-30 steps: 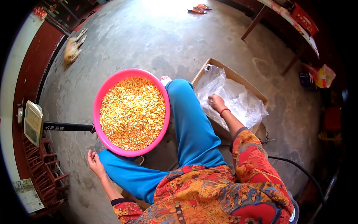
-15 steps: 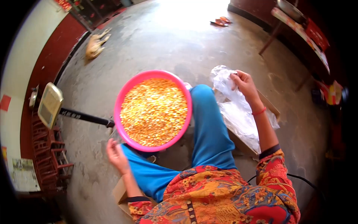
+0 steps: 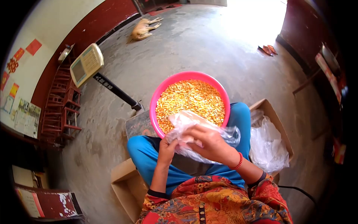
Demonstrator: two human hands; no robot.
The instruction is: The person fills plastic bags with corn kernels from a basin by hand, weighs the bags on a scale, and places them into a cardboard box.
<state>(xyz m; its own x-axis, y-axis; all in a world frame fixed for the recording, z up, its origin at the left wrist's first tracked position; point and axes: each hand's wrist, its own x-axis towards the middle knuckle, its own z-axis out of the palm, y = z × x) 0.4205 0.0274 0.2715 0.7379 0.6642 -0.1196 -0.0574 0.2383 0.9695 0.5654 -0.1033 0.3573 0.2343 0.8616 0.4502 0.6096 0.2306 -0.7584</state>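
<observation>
Low in front of me, a clear plastic bag (image 3: 186, 118) is spread between my two hands, partly covering the near side of a pink basin (image 3: 153, 112). Corn kernels (image 3: 192, 98) fill that basin nearly to the rim. My left hand (image 3: 168, 147) pinches the bag's left edge between thumb and fingers. Over the bag's right part, my right hand (image 3: 209, 143) has bent fingers closed on the film; its fingertips are partly hidden. Under the basin, a platform scale (image 3: 138, 126) shows its plate, and its post carries a display (image 3: 87, 65) at the left.
By my right knee stands a cardboard box (image 3: 279, 127) with more plastic bags (image 3: 268, 143). Another cardboard box (image 3: 130, 183) sits at my left. A dog (image 3: 143, 29) lies on the far floor. Stacked red stools (image 3: 61, 104) line the left wall, and sandals (image 3: 267, 50) lie far right.
My right hand has brought a plastic bag from the right-hand box to above my lap. My left hand has come in from the left and taken hold of the bag. The view has shifted.
</observation>
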